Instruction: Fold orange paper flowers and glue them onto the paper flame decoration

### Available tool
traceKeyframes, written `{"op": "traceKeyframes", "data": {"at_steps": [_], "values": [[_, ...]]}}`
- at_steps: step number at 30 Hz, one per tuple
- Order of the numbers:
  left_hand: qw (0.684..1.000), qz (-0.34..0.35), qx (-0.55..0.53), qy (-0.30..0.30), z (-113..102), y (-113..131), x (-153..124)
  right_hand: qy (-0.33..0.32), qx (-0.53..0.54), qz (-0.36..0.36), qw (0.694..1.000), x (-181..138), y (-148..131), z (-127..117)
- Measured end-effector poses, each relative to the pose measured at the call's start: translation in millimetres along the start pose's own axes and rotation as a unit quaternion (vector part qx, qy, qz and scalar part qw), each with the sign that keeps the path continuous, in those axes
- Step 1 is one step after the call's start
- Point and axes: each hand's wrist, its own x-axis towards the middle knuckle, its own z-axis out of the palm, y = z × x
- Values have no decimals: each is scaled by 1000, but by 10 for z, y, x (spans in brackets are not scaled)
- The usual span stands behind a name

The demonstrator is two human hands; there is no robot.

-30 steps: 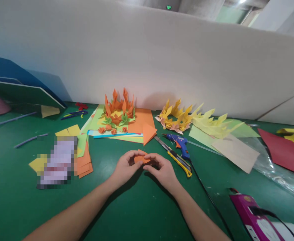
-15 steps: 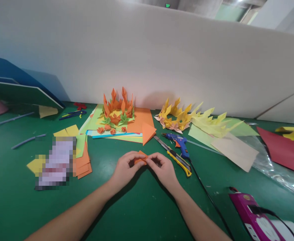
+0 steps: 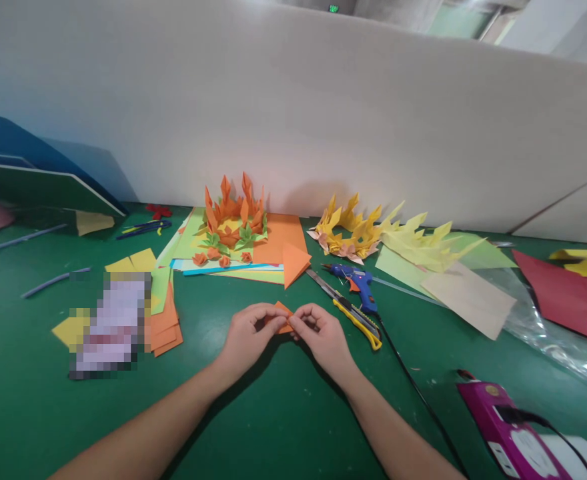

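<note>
Between my two hands is a small folded piece of orange paper (image 3: 284, 325), partly covered by the fingers. My left hand (image 3: 251, 333) pinches it from the left, thumb on top. From the right, my right hand (image 3: 322, 337) grips it between thumb and index finger, the other fingers curled beneath. The thumbs nearly meet over the paper. Just beyond lies a folded orange paper triangle (image 3: 296, 264). A yellow utility knife (image 3: 356, 321) and a blue hot glue gun (image 3: 356, 283) lie right of my right hand.
An orange paper crown (image 3: 236, 223) stands on coloured sheets, small orange paper flowers (image 3: 214, 254) before it. Yellow paper crowns (image 3: 352, 230) stand right of it. At left are orange paper squares (image 3: 166, 331) beside a pixelated object (image 3: 116, 320). A magenta power strip (image 3: 516, 427) sits front right; a white wall (image 3: 293, 120) rises behind.
The fingers have shifted slightly on the orange paper, and more of it shows below the thumbs. Both hands still hold it in nearly the same place.
</note>
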Motion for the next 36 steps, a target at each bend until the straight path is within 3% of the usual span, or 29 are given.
{"op": "traceKeyframes", "data": {"at_steps": [8, 18, 26, 36], "values": [[1000, 10, -17, -7, -3, -15, -15, -9, 42, 20, 999, 14, -8, -13], [987, -69, -144, -8, 41, -26, -9, -13, 31, 35, 999, 20, 10, -29], [981, -111, -154, -28, 15, 10, 8, -25, 27, -6, 999, 8, -25, -32], [979, -122, -160, -40, 25, -14, 3, -49, 2, 8, 999, -5, -4, -35]]}}
